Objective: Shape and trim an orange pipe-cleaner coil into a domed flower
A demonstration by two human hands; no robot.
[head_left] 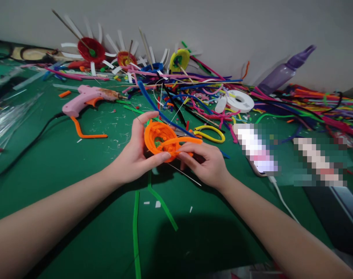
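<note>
Between my hands is an orange pipe-cleaner disc, coiled into a shallow round with green at its centre. My left hand grips its left and lower rim, thumb on the front edge. The fingers of my right hand pinch the right rim, where a loose orange pipe-cleaner end sticks out over them. A blue pipe cleaner slants down behind the disc. Below it, green pipe cleaners lie on the table. A thin pale stick shows under my right hand.
A pink glue gun with a black cord lies left, near a bent orange pipe cleaner. Piled pipe cleaners, a white ribbon spool and a purple bottle line the wall. Finished discs, one red, stand behind. A phone charges at right.
</note>
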